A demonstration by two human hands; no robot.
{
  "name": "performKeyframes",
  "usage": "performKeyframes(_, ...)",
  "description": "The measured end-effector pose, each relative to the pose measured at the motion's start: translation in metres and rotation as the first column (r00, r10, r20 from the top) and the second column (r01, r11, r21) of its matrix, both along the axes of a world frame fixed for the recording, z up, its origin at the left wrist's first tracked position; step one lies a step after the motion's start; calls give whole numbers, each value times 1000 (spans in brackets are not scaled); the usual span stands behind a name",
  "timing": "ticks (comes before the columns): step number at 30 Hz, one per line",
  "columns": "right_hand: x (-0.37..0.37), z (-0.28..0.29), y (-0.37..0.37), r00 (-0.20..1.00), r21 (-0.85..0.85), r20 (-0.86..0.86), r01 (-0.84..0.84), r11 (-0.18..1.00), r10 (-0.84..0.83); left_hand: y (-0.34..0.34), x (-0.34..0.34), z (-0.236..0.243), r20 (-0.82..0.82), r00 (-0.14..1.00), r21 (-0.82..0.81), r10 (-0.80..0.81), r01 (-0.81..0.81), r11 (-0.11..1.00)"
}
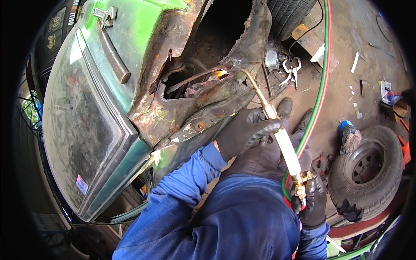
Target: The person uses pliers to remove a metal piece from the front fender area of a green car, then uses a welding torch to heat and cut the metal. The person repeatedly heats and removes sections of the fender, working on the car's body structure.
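Left hand point(246, 133), right hand point(314, 197): gloved black; sleeves point(180, 184): blue; torch point(281, 138): brass-gold, handle point(288, 155) white; flame point(220, 73): yellow-orange; hoses point(322, 89): one green, one red; car panel point(138, 37): bright green, mottled rust-brown along edge; hammer point(113, 56): brown handle; tyre point(392, 167): black

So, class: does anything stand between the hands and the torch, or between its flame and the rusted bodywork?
Nothing visible does. The right hand grips the torch at its valve end; the left hand is at its upper handle. The flame is right at the rusted bodywork, and the green and red hoses pass clear of it.
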State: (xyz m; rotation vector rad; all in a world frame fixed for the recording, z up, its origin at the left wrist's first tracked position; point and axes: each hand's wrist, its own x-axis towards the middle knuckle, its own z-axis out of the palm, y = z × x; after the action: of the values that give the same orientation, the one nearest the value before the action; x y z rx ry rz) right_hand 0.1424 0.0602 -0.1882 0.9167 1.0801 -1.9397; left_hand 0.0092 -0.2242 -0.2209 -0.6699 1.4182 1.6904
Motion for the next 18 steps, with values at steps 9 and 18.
performKeyframes(9, 0, 0, -1, 1000, -9, 0, 10, 1000, -10, -1, -1, 1, -21, 1000, 33, 7, -6, 999)
performKeyframes(18, -3, 2, -1, 1000, -12, -8, -8, 1000, 8, -3, 2, -2, -1, 1000, 30, 16, -16, 999)
